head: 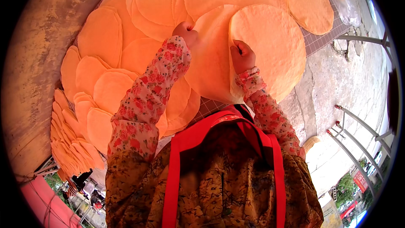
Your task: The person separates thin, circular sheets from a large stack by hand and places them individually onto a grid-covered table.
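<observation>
Large, thin, round flatbreads lie overlapping on a gridded mesh rack in front of me. My left hand (186, 34) is closed at the left edge of a pale flatbread (208, 66), its fingertips turned inward. A little to the right, my right hand (243, 56) pinches the left edge of another big round flatbread (272, 47). That one partly covers the paler sheet, and its near edge hangs by my red apron (221, 117). Floral sleeve covers hide both wrists.
More flatbreads (99, 34) spread to the left and top across the mesh rack (316, 42). Smaller rounds stand in dense rows (71, 145) at lower left. Clear plastic wrap (351, 12) lies at upper right. Metal poles (357, 118) rise beside the cracked concrete floor (354, 72).
</observation>
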Available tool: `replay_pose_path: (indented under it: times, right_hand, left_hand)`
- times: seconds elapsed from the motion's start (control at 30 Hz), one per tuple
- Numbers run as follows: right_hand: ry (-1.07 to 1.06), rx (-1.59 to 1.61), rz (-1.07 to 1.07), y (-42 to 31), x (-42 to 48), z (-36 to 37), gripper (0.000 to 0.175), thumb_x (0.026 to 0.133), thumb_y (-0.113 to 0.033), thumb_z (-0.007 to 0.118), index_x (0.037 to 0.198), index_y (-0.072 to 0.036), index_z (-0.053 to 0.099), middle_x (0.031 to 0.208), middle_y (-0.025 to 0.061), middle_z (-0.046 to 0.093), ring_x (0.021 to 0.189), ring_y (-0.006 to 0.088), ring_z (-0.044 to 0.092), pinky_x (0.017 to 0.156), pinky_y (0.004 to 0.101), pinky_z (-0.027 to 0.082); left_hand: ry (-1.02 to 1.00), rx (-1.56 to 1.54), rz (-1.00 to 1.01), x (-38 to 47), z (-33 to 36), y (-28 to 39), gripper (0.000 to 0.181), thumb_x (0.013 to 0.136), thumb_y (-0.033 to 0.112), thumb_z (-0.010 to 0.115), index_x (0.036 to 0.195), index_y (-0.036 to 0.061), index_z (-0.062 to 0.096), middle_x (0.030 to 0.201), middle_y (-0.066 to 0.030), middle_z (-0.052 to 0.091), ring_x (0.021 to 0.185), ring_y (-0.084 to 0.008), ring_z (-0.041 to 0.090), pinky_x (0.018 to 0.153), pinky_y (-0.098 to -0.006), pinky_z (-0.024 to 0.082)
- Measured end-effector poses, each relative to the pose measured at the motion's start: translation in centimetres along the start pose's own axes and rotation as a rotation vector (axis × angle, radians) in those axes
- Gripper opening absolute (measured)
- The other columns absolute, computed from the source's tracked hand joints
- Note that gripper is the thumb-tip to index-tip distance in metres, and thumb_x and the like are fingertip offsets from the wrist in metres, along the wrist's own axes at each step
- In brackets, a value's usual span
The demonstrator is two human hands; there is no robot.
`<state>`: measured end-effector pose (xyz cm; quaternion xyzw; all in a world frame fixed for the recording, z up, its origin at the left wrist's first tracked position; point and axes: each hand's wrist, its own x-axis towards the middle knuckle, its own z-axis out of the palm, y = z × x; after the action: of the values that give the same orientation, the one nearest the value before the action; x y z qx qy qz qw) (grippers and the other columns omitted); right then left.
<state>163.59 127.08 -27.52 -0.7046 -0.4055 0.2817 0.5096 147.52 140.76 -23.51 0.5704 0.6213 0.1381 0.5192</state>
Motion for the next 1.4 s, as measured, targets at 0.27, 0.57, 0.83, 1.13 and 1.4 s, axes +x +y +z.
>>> replay_pose_path:
  times: [0.27, 0.57, 0.83, 1.13, 1.4]
  right_hand:
    - [-0.012, 0.018, 0.022, -0.6, -0.1, 0.0, 0.018, 0.081, -0.006, 0.056, 0.097, 0.000, 0.063, 0.070, -0.0015, 0.055, 0.061, 0.0043, 0.046, 0.056, 0.0205, 0.040]
    - [-0.021, 0.098, 0.109, -1.9, -0.1, -0.6, 0.011, 0.079, -0.007, 0.059, 0.086, 0.000, 0.062, 0.068, 0.0080, 0.060, 0.061, 0.0120, 0.056, 0.056, 0.0262, 0.045]
    - [-0.099, 0.217, 0.120, -3.9, -0.4, -1.6, 0.015, 0.083, -0.012, 0.061, 0.087, 0.002, 0.061, 0.069, 0.0033, 0.060, 0.062, 0.0075, 0.055, 0.055, 0.0220, 0.044]
    - [-0.105, 0.104, 0.069, -2.3, -0.2, -2.2, 0.017, 0.087, -0.015, 0.053, 0.085, 0.000, 0.061, 0.066, 0.0043, 0.058, 0.062, 0.0084, 0.056, 0.054, 0.0243, 0.044]
    - [0.063, 0.922, 0.462, -0.7, 0.6, -7.6, 0.014, 0.087, -0.012, 0.050, 0.087, -0.001, 0.059, 0.075, 0.0013, 0.060, 0.063, 0.0081, 0.054, 0.057, 0.0197, 0.043]
  left_hand:
    - [-0.627, -0.478, -0.226, 1.1, 1.8, -1.2, 0.032, 0.079, 0.018, 0.065, 0.100, -0.0053, 0.059, 0.083, -0.0089, 0.064, 0.067, -0.0158, 0.061, 0.060, -0.0262, 0.048]
    - [-0.715, -0.541, -0.199, -0.1, 2.5, -0.4, 0.029, 0.079, 0.008, 0.060, 0.106, -0.0025, 0.056, 0.090, -0.0094, 0.064, 0.077, -0.0173, 0.064, 0.067, -0.0291, 0.053]
    - [-0.723, -0.705, -0.166, -1.7, 4.0, 0.3, 0.028, 0.081, 0.005, 0.058, 0.107, -0.0009, 0.056, 0.097, -0.0085, 0.063, 0.086, -0.0160, 0.063, 0.075, -0.0272, 0.051]
    - [-0.650, -0.639, -0.087, -3.0, 4.1, 1.3, 0.030, 0.076, 0.004, 0.063, 0.105, 0.0010, 0.058, 0.092, -0.0049, 0.063, 0.084, -0.0114, 0.060, 0.074, -0.0241, 0.048]
    - [-0.358, -0.237, -0.103, -0.8, 3.0, 0.4, 0.027, 0.072, 0.003, 0.064, 0.099, -0.0029, 0.060, 0.087, -0.0062, 0.064, 0.076, -0.0127, 0.061, 0.068, -0.0243, 0.048]
